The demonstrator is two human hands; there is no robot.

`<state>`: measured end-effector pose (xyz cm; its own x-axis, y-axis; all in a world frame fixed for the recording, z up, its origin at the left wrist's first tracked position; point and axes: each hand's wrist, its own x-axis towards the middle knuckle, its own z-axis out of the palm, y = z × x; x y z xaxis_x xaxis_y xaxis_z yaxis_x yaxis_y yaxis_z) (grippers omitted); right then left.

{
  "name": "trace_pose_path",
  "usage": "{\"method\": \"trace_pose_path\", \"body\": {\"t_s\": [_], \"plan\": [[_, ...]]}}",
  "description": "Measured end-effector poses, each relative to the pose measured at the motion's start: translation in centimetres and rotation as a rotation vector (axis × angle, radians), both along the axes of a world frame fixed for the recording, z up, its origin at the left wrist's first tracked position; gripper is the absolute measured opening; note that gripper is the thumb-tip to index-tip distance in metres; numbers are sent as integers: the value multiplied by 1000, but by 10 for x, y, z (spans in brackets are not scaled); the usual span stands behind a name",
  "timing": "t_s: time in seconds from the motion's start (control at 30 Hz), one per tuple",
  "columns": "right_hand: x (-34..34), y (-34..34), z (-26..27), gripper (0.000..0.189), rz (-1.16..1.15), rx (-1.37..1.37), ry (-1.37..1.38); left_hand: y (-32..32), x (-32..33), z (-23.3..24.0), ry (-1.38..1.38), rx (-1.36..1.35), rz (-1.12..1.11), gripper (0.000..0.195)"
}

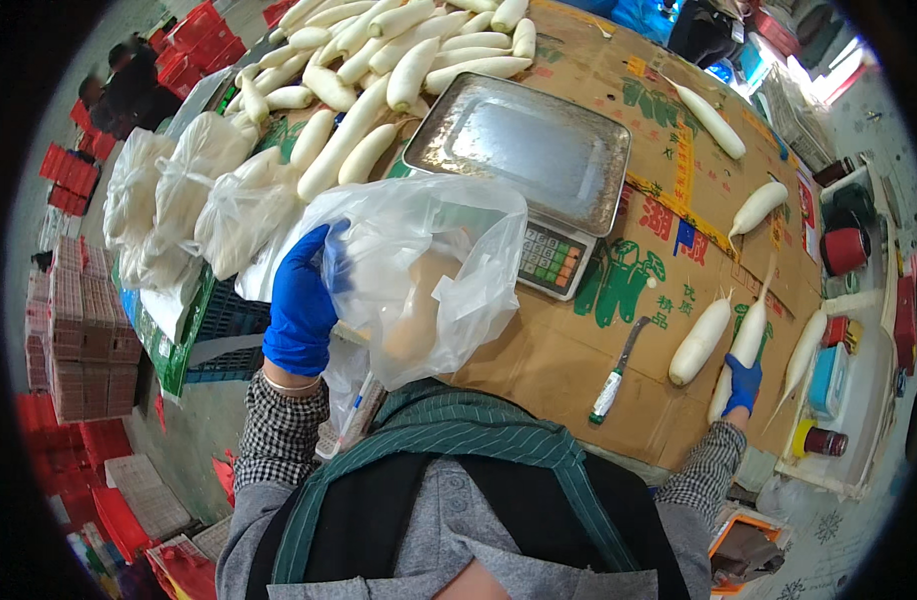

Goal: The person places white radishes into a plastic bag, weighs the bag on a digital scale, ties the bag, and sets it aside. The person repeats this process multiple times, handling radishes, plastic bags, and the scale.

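Observation:
My left hand point(302, 300), in a blue glove, holds up a clear plastic bag point(458, 300) by its left side; a pale rounded thing shows through the film, and I cannot tell what it is. Behind the bag stands a digital scale with a bare metal pan point(530, 150). My right hand point(742, 386), gloved too, grips the lower part of a white radish point(749, 334) lying on the cardboard. Another white radish point(700, 341) lies just left of it. A knife with a curved blade point(616, 375) rests between the scale and these radishes.
White radishes point(406, 75) are heaped at the back left, beside filled, knotted plastic bags point(233, 214). More single radishes point(710, 120) lie on the right of the cardboard-covered table point(548, 352). A white tray point(871, 420) with containers stands beyond its right edge. People point(132, 90) are at the far left.

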<state>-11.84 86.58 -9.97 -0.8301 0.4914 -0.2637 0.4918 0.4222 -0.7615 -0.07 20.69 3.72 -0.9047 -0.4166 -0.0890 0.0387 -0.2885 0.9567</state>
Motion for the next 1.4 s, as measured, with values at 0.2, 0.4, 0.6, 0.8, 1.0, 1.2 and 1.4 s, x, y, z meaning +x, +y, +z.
{"method": "trace_pose_path", "body": {"t_s": [0.2, 0.4, 0.6, 0.8, 1.0, 1.2, 1.4], "plan": [[38, -175, 82, 65, 176, -1095, 726, 16, 8, 3, 0, 443, -14, 28], [75, -404, 90, 68, 850, -867, 666, 29, 23, 21, 30, 664, -60, 29], [52, -470, 45, 74, 1567, 53, 507, -50, 76, 39, 113, 225, 161, 31], [58, -441, 28, 49, 1831, 457, 30, -86, 65, -29, -110, -135, 315, 27], [34, -322, 72, 45, 1006, -386, 364, -87, 68, -3, -304, -1320, 87, 21], [-2, -140, 29, 80, -85, 587, 64, -29, 82, 48, -133, -209, -200, 17], [-47, -116, -18, 63, 63, 325, 426, 3, 51, 61, -140, 116, 39, 48]]}}
